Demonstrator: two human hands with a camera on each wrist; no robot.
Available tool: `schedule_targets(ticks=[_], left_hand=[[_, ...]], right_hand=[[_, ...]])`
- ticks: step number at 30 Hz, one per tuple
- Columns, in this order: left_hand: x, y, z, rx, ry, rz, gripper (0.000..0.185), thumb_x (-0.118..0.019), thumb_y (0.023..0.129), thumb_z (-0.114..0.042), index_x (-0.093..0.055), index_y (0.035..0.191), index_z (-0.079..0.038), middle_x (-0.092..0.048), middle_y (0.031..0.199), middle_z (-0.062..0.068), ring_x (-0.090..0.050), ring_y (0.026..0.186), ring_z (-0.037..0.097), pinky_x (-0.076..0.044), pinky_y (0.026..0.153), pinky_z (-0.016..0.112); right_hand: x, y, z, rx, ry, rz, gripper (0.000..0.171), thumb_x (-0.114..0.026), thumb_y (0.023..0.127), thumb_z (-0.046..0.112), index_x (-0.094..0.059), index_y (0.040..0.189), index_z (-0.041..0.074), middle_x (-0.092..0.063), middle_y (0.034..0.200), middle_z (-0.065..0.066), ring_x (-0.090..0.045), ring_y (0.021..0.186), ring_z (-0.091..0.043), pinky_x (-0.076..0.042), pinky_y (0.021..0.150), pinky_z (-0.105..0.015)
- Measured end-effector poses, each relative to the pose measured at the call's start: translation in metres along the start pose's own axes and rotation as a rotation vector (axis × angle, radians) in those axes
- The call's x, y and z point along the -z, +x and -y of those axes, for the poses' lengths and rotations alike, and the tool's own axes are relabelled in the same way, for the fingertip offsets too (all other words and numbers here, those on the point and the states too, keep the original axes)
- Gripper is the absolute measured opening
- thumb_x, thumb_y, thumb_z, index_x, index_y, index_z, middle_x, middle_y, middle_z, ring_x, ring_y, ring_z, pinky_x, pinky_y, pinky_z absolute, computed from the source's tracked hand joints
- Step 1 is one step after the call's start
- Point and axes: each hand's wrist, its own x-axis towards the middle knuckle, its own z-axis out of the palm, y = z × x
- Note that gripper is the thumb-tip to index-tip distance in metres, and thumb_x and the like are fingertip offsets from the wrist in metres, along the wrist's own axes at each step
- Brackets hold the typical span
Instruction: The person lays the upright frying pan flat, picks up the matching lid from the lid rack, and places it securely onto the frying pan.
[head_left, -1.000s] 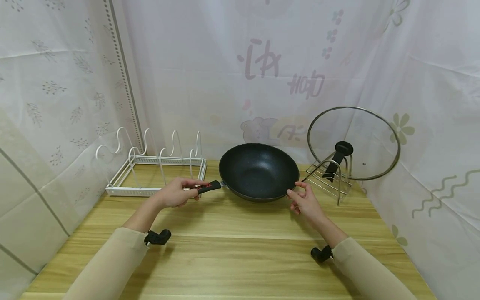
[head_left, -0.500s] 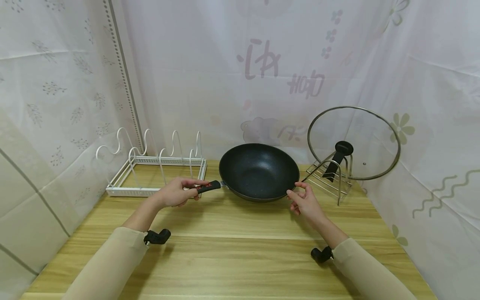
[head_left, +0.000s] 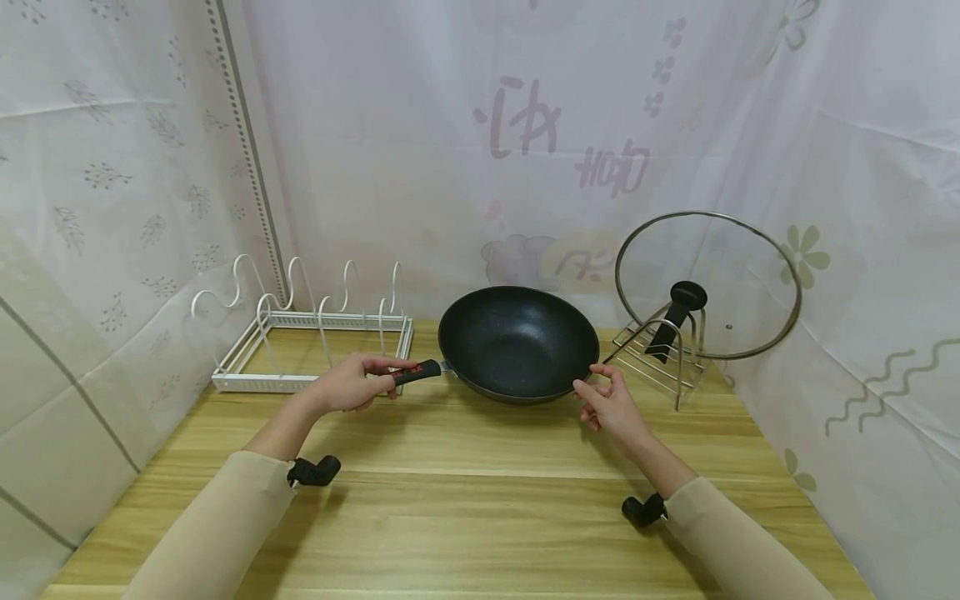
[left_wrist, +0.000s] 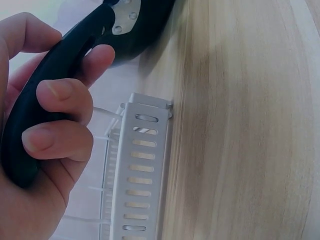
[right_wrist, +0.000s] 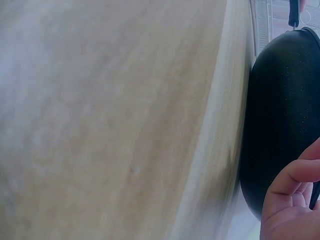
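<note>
A black wok (head_left: 517,342) sits at the back middle of the wooden table, its dark bowl facing up and toward me. My left hand (head_left: 355,385) grips its black handle (head_left: 420,372); in the left wrist view the fingers curl round that handle (left_wrist: 60,60). At the wok's right front rim, my right hand (head_left: 611,407) pinches the edge between thumb and fingers. The right wrist view shows the wok's rounded outer side (right_wrist: 280,115) close over the table, with the right hand (right_wrist: 295,200) at its near end.
A white wire rack (head_left: 262,382) with upright loops stands at the left, just behind my left hand. On the right, a small metal stand (head_left: 678,392) holds a glass lid (head_left: 750,283) with a black knob (head_left: 687,296). Patterned curtains (head_left: 420,150) hang behind and beside the wooden table (head_left: 480,525).
</note>
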Motion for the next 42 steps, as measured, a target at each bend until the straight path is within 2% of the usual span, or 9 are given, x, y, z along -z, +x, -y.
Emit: schedule_targets(ticks=[14, 29, 37, 42], left_hand=[[0.0017, 0.0002, 0.0000, 0.005, -0.016, 0.016, 0.043, -0.060, 0.110, -0.021, -0.068, 0.152, -0.020, -0.075, 0.104, 0.023, -0.043, 0.048, 0.010, -0.036, 0.047, 0.024], [0.0004, -0.0011, -0.0003, 0.006, -0.025, 0.010, 0.043, -0.060, 0.110, -0.019, -0.068, 0.152, -0.020, -0.076, 0.107, 0.026, -0.042, 0.048, 0.010, -0.035, 0.046, 0.023], [-0.0024, -0.0034, -0.0012, -0.027, -0.036, -0.002, 0.044, -0.060, 0.109, -0.016, -0.067, 0.152, -0.014, -0.075, 0.097, 0.018, -0.041, 0.046, 0.008, -0.035, 0.046, 0.024], [-0.0036, -0.0044, -0.0034, -0.003, -0.026, -0.011, 0.043, -0.059, 0.110, -0.019, -0.068, 0.152, -0.019, -0.076, 0.097, 0.014, -0.042, 0.047, 0.009, -0.035, 0.047, 0.024]], right_hand=[[0.0000, -0.0015, 0.0019, -0.001, -0.019, -0.005, 0.062, -0.064, 0.113, 0.028, -0.024, 0.157, 0.010, -0.071, 0.095, 0.004, -0.058, 0.061, -0.007, -0.041, 0.054, -0.022], [0.0007, -0.0025, 0.0028, -0.012, -0.023, 0.002, 0.061, -0.063, 0.114, 0.029, -0.023, 0.157, 0.011, -0.071, 0.096, 0.003, -0.058, 0.062, -0.008, -0.041, 0.055, -0.023], [0.0024, -0.0008, 0.0037, -0.003, -0.032, 0.008, 0.063, -0.063, 0.114, 0.030, -0.022, 0.158, 0.010, -0.072, 0.097, 0.004, -0.058, 0.061, -0.008, -0.041, 0.054, -0.023], [0.0037, 0.0010, 0.0020, -0.008, -0.026, 0.004, 0.061, -0.063, 0.113, 0.027, -0.024, 0.157, 0.010, -0.071, 0.097, 0.004, -0.058, 0.061, -0.007, -0.041, 0.054, -0.023]])
